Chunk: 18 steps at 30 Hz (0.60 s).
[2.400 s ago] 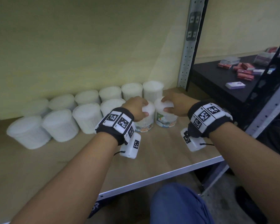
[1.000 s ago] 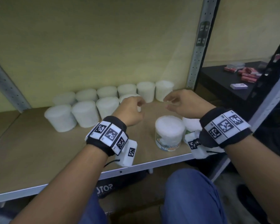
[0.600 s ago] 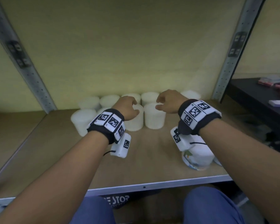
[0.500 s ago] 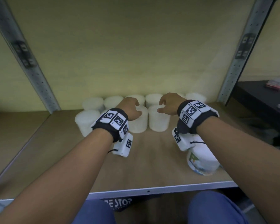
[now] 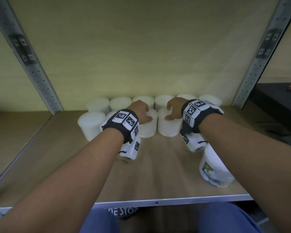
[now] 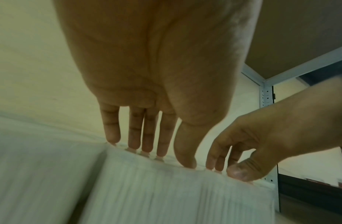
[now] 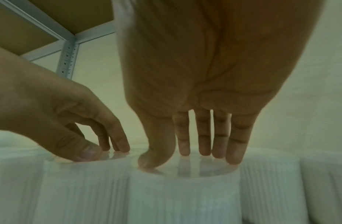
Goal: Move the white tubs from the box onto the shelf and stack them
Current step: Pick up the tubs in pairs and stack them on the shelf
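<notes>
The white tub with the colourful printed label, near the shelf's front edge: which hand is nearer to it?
Right. The right hand rests on a plain white tub beyond the labelled tub; the left hand lies farther left.

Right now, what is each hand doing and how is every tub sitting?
left hand: fingertips rest on the lid of a front-row tub, straight, not gripping.
right hand: fingertips rest on the lid of the next tub, straight, not gripping.
front-row tubs: upright, side by side, unstacked.
back-row tubs: upright against the wall.
labelled tub: apart near the shelf edge, untouched.
</notes>
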Motion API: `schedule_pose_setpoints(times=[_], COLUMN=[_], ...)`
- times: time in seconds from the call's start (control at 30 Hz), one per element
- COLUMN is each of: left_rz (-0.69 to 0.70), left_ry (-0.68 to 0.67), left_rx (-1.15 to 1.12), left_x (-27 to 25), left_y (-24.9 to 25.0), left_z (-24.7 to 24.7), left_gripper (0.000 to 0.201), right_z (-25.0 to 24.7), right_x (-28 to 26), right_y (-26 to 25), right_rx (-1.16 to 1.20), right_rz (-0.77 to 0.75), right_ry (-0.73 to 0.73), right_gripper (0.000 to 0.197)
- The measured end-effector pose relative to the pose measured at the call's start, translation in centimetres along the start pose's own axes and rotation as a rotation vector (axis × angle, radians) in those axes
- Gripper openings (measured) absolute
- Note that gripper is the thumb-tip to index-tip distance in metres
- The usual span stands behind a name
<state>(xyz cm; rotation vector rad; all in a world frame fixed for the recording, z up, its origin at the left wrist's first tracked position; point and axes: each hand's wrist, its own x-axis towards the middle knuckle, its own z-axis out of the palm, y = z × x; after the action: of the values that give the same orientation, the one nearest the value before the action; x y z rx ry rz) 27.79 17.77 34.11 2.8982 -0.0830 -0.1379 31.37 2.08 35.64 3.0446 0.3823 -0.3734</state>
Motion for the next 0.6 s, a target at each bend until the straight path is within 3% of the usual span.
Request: schedule_pose_setpoints(times=[0.5, 0.6], left_rz=[-0.007, -0.005], left_ry=[0.006, 0.005], left_rx=[0.02, 0.02], left_x=[0.2, 0.3], left_y=[-0.3, -0.4], left_z=[0.6, 0.7], left_gripper=[0.052, 0.052], right_z=[-0.9, -1.1], right_x=[-1.1, -0.8], right_y=[0.6, 0.6], right_rx=[0.089, 0.127], right_rz=[-0.13, -0.125], right_ry=[-0.062, 0.008], right_gripper=[0.054, 0.049])
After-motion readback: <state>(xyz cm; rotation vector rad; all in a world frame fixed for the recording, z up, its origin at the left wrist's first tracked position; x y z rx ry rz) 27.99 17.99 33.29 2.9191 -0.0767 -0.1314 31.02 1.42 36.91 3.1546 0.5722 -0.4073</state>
